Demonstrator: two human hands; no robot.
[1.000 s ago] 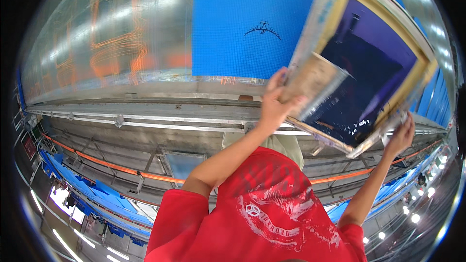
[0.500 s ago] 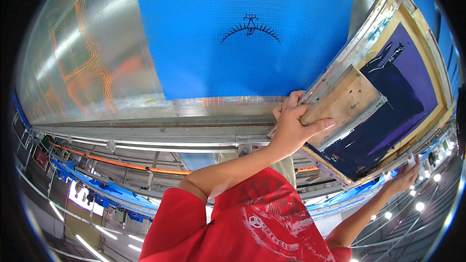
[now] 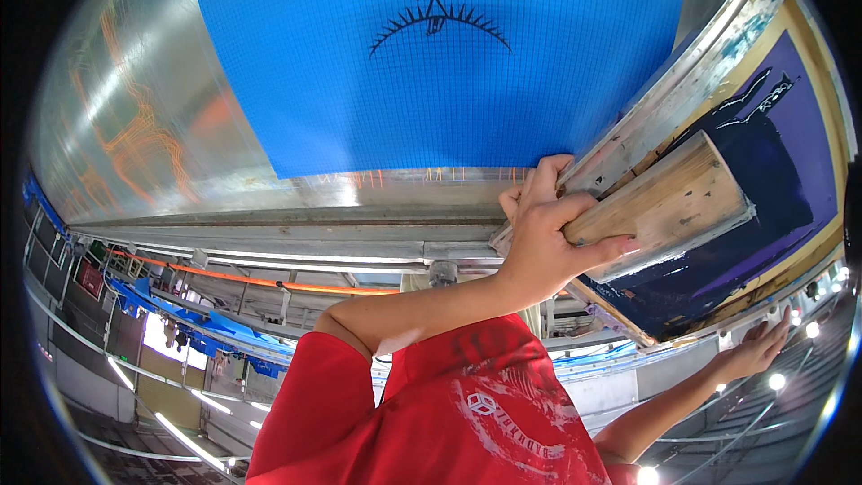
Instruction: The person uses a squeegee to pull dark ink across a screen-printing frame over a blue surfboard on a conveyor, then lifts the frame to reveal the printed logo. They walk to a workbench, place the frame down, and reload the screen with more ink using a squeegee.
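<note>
My left hand (image 3: 546, 229) is closed around the near edge of a tilted screen printing frame (image 3: 696, 67). Its thumb lies along a wooden squeegee (image 3: 669, 202), which rests inside the frame. Dark ink (image 3: 786, 166) covers much of the purple mesh. My right hand (image 3: 759, 350) is beside the frame's lower right side, fingers stretched out, with nothing visible in it. To the left of the frame, a blue grid-textured fabric sheet (image 3: 305, 99) lies flat, bearing a black printed arc with spikes (image 3: 435, 22).
The sheet lies on a shiny metal table (image 3: 126, 108) streaked with orange ink. A metal rail (image 3: 359, 242) runs along the table's near edge. Behind me are an orange bar (image 3: 260, 284), blue hanging material (image 3: 206, 332) and lamps (image 3: 777, 382).
The frame and squeegee sit slightly farther right in view, still held by my left hand. My right hand has shifted right and down. The sheet and its print appear higher and larger.
</note>
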